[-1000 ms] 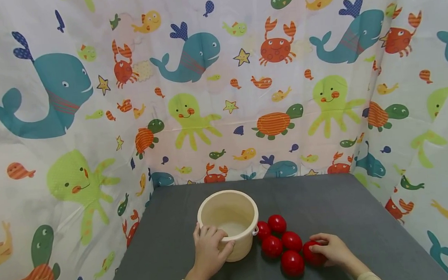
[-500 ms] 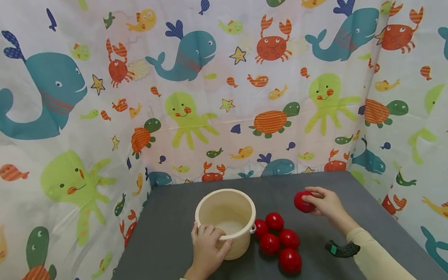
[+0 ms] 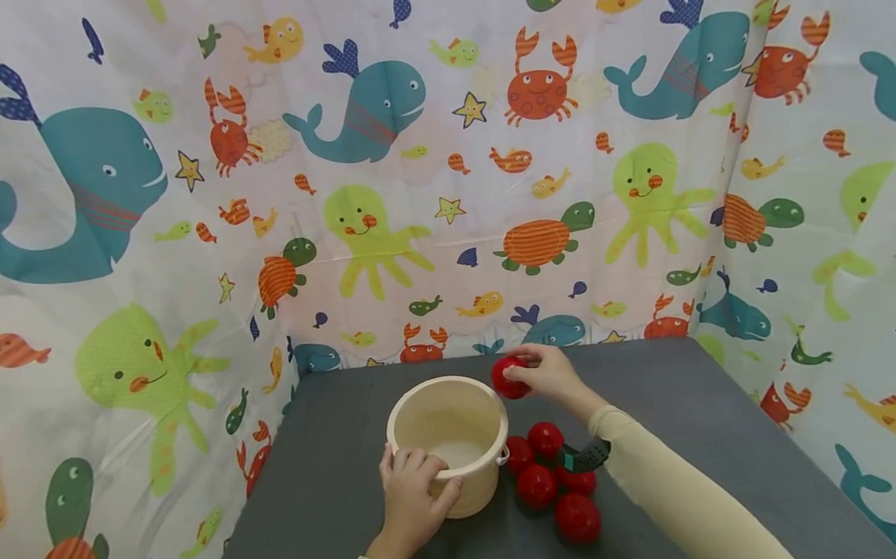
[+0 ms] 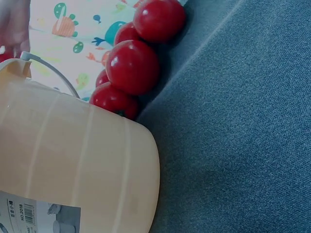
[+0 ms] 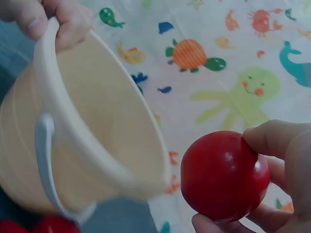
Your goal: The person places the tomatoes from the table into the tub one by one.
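Note:
A cream bucket (image 3: 472, 497) with a pale handle (image 5: 46, 160) stands upright on the dark table; its inside shows bare in the head view. My left hand (image 3: 416, 499) grips the near rim, fingers over the edge and thumb outside. In my right hand (image 3: 553, 377) is a red tomato (image 3: 508, 380), pinched between thumb and fingers just beyond the bucket's right rim. The right wrist view shows this tomato (image 5: 221, 174) raised beside the bucket's mouth. Several more tomatoes (image 4: 132, 67) lie clustered at the bucket's right side; one has a small green stem spot.
The grey cloth-covered table (image 3: 335, 451) carries the bucket and tomatoes. A curtain (image 3: 447, 254) printed with sea animals hangs around the back and both sides. A dark wristband (image 3: 587, 455) on my right forearm overlaps the tomato cluster in the head view.
My right hand has lifted one tomato from the cluster's right end, up and away, then carried it left to the bucket's rim. The left hand stays on the bucket.

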`<state>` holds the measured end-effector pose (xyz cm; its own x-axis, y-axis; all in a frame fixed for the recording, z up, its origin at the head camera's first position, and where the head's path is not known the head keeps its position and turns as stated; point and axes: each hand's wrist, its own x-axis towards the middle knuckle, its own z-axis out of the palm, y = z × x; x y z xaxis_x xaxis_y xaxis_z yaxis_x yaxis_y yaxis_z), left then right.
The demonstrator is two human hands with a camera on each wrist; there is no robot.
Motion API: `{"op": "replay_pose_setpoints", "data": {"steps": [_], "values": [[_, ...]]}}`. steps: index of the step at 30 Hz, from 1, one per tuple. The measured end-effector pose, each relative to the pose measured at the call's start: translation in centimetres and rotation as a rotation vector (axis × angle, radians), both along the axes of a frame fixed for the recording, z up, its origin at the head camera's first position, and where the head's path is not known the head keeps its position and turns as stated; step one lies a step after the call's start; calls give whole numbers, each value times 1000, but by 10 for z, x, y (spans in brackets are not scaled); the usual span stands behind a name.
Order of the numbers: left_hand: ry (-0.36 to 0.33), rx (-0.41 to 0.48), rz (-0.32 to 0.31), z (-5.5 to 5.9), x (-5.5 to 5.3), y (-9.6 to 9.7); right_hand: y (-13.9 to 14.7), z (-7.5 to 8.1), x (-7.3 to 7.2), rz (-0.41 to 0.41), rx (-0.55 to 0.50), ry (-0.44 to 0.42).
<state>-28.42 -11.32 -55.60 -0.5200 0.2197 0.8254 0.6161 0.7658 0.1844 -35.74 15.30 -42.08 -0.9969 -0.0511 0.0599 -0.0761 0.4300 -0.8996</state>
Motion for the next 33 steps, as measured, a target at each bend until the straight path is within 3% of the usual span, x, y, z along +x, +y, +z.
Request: {"op": "replay_pose_setpoints", "data": {"steps": [7, 18, 26, 33], "values": [[-7, -2, 6, 3, 0, 0, -52, -13, -4, 50, 96, 40], [-5, 1, 28, 4, -3, -2, -106, -33, 1, 266, 333, 121], [-14, -10, 34, 3, 1, -1, -125, -47, 11, 312, 325, 4], [-19, -4, 27, 2, 3, 2, -124, -51, 15, 332, 342, -37]]}}
